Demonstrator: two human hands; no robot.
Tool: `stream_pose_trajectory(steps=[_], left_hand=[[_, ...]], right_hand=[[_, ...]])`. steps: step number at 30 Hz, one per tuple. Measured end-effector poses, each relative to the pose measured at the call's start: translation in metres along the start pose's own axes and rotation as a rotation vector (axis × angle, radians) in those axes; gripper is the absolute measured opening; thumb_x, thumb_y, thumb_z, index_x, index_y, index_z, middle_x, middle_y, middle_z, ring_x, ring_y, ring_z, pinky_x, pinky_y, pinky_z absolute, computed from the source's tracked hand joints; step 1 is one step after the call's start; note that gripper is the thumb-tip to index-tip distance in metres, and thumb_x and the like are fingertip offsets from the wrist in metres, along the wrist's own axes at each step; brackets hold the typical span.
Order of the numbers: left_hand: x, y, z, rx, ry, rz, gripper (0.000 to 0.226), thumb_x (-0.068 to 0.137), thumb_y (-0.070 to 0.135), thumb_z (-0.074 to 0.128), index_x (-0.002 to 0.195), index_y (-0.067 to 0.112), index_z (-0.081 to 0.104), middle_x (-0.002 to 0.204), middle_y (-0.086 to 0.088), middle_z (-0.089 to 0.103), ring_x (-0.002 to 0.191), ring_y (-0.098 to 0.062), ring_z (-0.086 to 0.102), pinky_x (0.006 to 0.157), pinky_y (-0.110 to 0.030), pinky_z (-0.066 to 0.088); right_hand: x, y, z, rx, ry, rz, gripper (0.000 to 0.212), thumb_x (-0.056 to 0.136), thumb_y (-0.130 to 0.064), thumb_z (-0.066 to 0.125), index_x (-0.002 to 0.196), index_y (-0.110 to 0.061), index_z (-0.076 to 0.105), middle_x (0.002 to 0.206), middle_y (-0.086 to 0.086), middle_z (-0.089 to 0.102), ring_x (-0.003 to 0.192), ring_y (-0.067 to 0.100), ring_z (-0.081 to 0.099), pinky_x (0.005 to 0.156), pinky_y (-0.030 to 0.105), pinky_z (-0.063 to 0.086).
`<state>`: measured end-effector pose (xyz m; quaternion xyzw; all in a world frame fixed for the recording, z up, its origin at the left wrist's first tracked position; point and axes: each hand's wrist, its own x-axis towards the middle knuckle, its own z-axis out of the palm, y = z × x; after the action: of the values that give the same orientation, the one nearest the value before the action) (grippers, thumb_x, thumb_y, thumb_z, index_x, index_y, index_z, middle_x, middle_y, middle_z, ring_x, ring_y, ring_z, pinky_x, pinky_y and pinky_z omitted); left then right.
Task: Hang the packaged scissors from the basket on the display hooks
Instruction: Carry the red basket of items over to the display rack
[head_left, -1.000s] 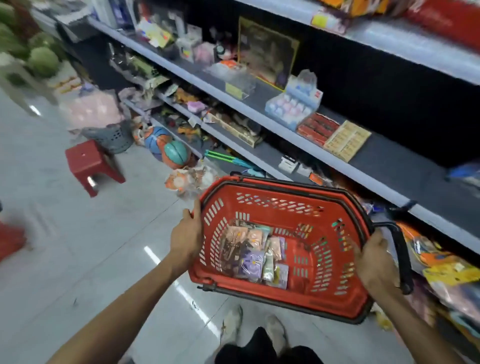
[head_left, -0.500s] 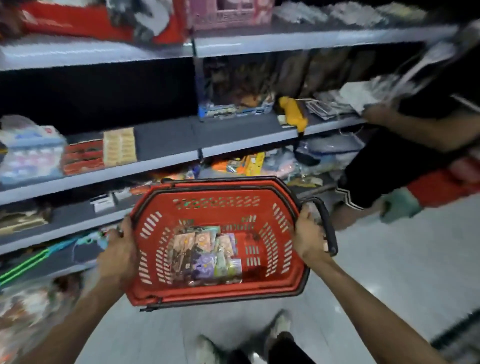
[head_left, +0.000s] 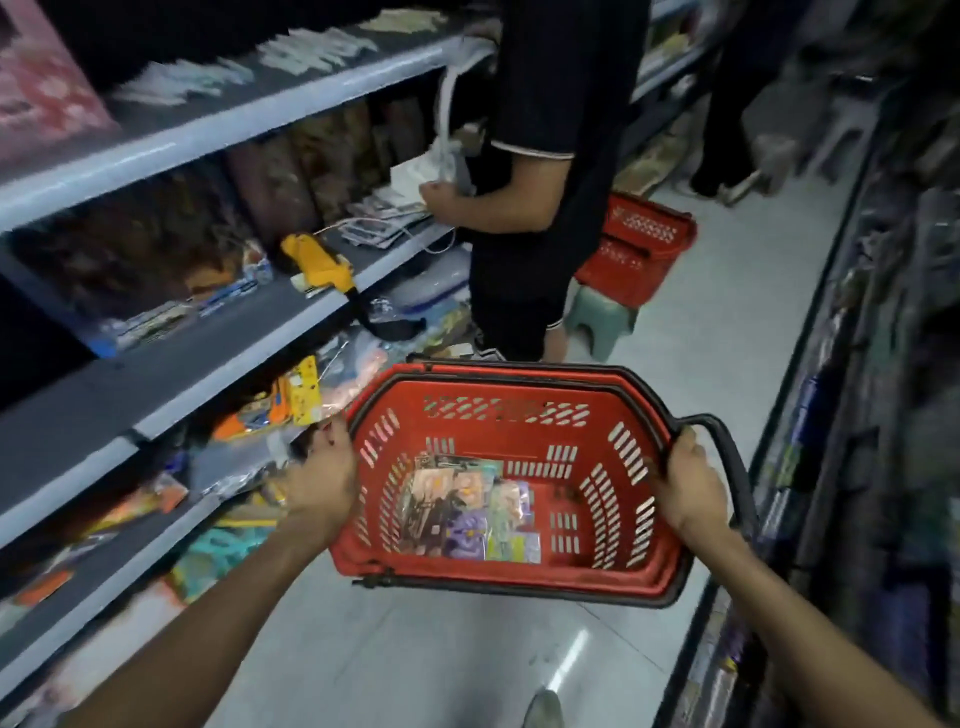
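in the head view, the red basket (head_left: 509, 410) is carried level in front of the body. the left hand (head_left: 319, 478) is curled over its left rim and the right hand (head_left: 691, 483) over its right rim, beside the folded-down black handle (head_left: 730, 452). gripping both sides rather than the handle probably keeps it flat and its contents in sight. the packaged scissors (head_left: 467, 512) lie in a loose overlapping pile on the basket floor, toward its left half, none taken out yet. no display hooks can be made out: the shelves (head_left: 249, 332) on the left hold boxed and bagged goods, and the right side is too dark and blurred to read. another person (head_left: 530, 208) stands ahead at the shelves, near a second red basket (head_left: 641, 244) set on a green stool (head_left: 602, 317), partly blocking the aisle. i judge the hanging has not begun; the hooks must first be found.
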<state>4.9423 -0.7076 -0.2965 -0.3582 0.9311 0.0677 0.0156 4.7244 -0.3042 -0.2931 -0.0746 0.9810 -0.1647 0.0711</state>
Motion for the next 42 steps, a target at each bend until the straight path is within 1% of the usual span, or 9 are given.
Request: stream_pose_trajectory(steps=[3, 6, 9, 13, 23, 30, 35, 38, 42], left_hand=[[0.029, 0.086, 0.005, 0.042, -0.038, 0.097, 0.035, 0.100, 0.011, 0.051, 0.131, 0.005, 0.036, 0.128, -0.024, 0.051, 0.095, -0.046, 0.066, 0.070, -0.050, 0.054], [0.056, 0.165, 0.013, 0.038, -0.068, 0.191, 0.033, 0.100, 0.017, 0.054, 0.128, 0.005, 0.040, 0.128, -0.022, 0.051, 0.097, -0.046, 0.068, 0.074, -0.053, 0.054], [0.082, 0.235, 0.019, 0.035, -0.080, 0.300, 0.031, 0.102, 0.018, 0.053, 0.126, 0.004, 0.041, 0.129, -0.023, 0.053, 0.099, -0.045, 0.068, 0.074, -0.051, 0.053], [0.129, 0.313, 0.033, 0.034, -0.089, 0.408, 0.048, 0.103, 0.025, 0.054, 0.141, 0.004, 0.034, 0.131, -0.023, 0.054, 0.105, -0.044, 0.067, 0.075, -0.050, 0.054], [0.284, 0.496, 0.054, 0.008, -0.152, 0.558, 0.037, 0.107, 0.031, 0.049, 0.135, 0.008, 0.040, 0.130, -0.018, 0.050, 0.102, -0.042, 0.068, 0.080, -0.050, 0.053], [0.396, 0.610, 0.043, -0.016, -0.136, 0.628, 0.038, 0.105, 0.028, 0.050, 0.138, 0.012, 0.039, 0.134, -0.014, 0.049, 0.106, -0.036, 0.067, 0.084, -0.048, 0.056], [0.464, 0.686, 0.036, 0.000, -0.103, 0.632, 0.033, 0.105, 0.027, 0.053, 0.132, 0.011, 0.041, 0.137, -0.015, 0.046, 0.101, -0.036, 0.068, 0.075, -0.047, 0.054], [0.506, 0.734, 0.039, -0.004, -0.080, 0.633, 0.034, 0.103, 0.028, 0.058, 0.127, 0.011, 0.040, 0.130, -0.017, 0.049, 0.101, -0.038, 0.067, 0.080, -0.050, 0.057], [0.556, 0.806, 0.037, 0.036, -0.092, 0.613, 0.044, 0.104, 0.030, 0.057, 0.139, 0.011, 0.037, 0.133, -0.018, 0.047, 0.106, -0.041, 0.067, 0.083, -0.052, 0.056]], right_hand=[[0.021, 0.060, -0.026, -0.028, 0.047, 0.105, 0.052, 0.100, -0.035, 0.057, 0.133, -0.003, 0.032, 0.124, 0.027, 0.056, 0.101, 0.050, 0.064, 0.081, 0.052, 0.051], [0.039, 0.115, -0.049, -0.018, 0.098, 0.201, 0.048, 0.098, -0.034, 0.060, 0.124, -0.005, 0.034, 0.123, 0.029, 0.057, 0.103, 0.052, 0.063, 0.084, 0.054, 0.052], [0.057, 0.159, -0.068, -0.011, 0.113, 0.303, 0.052, 0.099, -0.035, 0.060, 0.130, -0.003, 0.033, 0.125, 0.029, 0.057, 0.102, 0.052, 0.064, 0.084, 0.055, 0.054], [0.088, 0.200, -0.085, -0.008, 0.124, 0.407, 0.052, 0.100, -0.036, 0.058, 0.132, -0.004, 0.033, 0.126, 0.028, 0.057, 0.103, 0.049, 0.065, 0.083, 0.051, 0.052], [0.235, 0.248, -0.109, -0.025, 0.167, 0.594, 0.059, 0.100, -0.041, 0.057, 0.138, -0.002, 0.032, 0.129, 0.027, 0.058, 0.107, 0.048, 0.065, 0.083, 0.049, 0.051], [0.352, 0.265, -0.140, -0.033, 0.231, 0.645, 0.061, 0.099, -0.038, 0.061, 0.138, 0.001, 0.034, 0.122, 0.029, 0.061, 0.103, 0.049, 0.066, 0.082, 0.050, 0.052], [0.444, 0.282, -0.168, -0.012, 0.237, 0.648, 0.053, 0.099, -0.036, 0.062, 0.130, -0.001, 0.038, 0.121, 0.029, 0.060, 0.104, 0.049, 0.065, 0.082, 0.049, 0.051], [0.506, 0.302, -0.181, 0.011, 0.241, 0.637, 0.058, 0.099, -0.037, 0.061, 0.136, -0.001, 0.035, 0.122, 0.029, 0.060, 0.105, 0.048, 0.065, 0.083, 0.050, 0.051], [0.592, 0.331, -0.194, 0.054, 0.250, 0.611, 0.051, 0.099, -0.036, 0.062, 0.129, -0.003, 0.038, 0.119, 0.027, 0.061, 0.102, 0.047, 0.066, 0.079, 0.048, 0.051]])
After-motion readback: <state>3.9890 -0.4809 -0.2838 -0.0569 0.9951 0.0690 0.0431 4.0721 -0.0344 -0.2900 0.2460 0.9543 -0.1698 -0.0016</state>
